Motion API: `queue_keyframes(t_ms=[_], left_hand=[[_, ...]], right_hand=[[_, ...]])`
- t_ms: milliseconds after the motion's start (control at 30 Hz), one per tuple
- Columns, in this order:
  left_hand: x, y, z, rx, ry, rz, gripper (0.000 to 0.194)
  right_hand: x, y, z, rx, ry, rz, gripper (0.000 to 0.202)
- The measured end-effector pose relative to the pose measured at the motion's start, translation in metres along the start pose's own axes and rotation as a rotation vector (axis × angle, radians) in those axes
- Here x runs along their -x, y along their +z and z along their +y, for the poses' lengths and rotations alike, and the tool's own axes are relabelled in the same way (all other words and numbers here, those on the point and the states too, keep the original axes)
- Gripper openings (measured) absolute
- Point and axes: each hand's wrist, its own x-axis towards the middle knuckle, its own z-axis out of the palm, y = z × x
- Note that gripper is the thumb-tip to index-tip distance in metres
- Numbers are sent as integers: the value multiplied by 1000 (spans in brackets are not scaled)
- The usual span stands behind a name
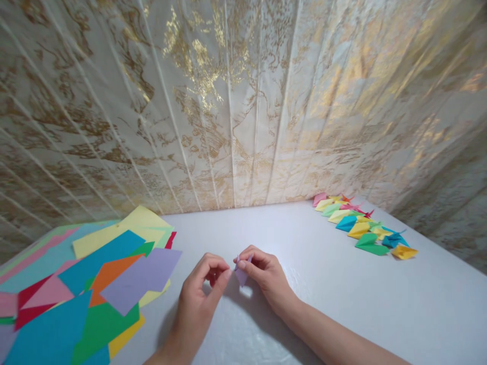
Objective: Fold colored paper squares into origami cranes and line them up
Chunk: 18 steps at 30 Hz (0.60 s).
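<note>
A small folded purple origami paper (241,277) is pinched between the thumb and fingers of my right hand (262,271), above the white table. Thin points of it stick up beside the fingertips, and part is covered by them. My left hand (205,284) is just to the left, thumb and index finger pressed together in a pinch. Its fingertips are close to the paper's left point; whether they grip that tip cannot be made out.
Loose coloured paper sheets (114,324) overlap on the left of the white table (213,228), a purple sheet (142,279) on top. Rows of folded paper figures (357,230) stand at the far right. A gold-patterned curtain (228,101) hangs behind the table.
</note>
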Motion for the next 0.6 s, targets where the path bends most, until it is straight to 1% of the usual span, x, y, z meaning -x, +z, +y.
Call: queue_keyframes(t_ms=[100,200,467,533,600], left_hand=[[0,1,2,7,41,-8,10],[1,3,4,18,42,-3,8],[1,4,5,61,-17,26,10],[1,4,5,79,-41,18,10],[1,4,5,111,-85,4,12]], right_hand=[[1,-1,3,94,-77,-10,22],[2,-2,5,157,-108,-9,19],[3,-3,4,263,-196,-41,14],[3,-3,3,308,-236,-50,15],[4,-4,1,383,-309,-62,16]])
